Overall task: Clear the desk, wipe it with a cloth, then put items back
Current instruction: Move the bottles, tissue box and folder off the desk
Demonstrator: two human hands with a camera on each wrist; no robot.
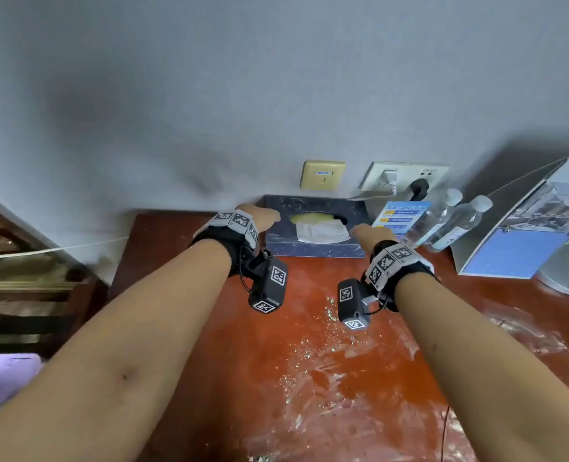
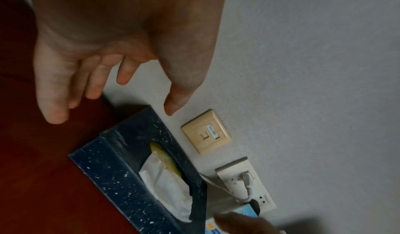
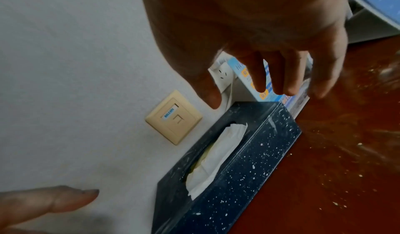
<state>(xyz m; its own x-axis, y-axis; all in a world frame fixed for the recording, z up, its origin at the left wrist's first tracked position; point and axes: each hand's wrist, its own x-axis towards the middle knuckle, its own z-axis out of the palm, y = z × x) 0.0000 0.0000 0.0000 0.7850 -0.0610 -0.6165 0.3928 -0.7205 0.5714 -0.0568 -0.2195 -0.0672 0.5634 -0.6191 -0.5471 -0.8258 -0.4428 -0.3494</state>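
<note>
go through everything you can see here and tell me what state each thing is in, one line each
left hand: open, holding nothing, by the box's left end
right hand: open, holding nothing, by the box's right end
tissue box: on the desk against the wall, tissue sticking out
desk: smeared, speckled with white residue
water bottles: capped
wall socket: two plugs in

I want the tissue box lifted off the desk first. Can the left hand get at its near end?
Probably yes: the left hand hovers open just beside the tissue box, with nothing between them.
</note>
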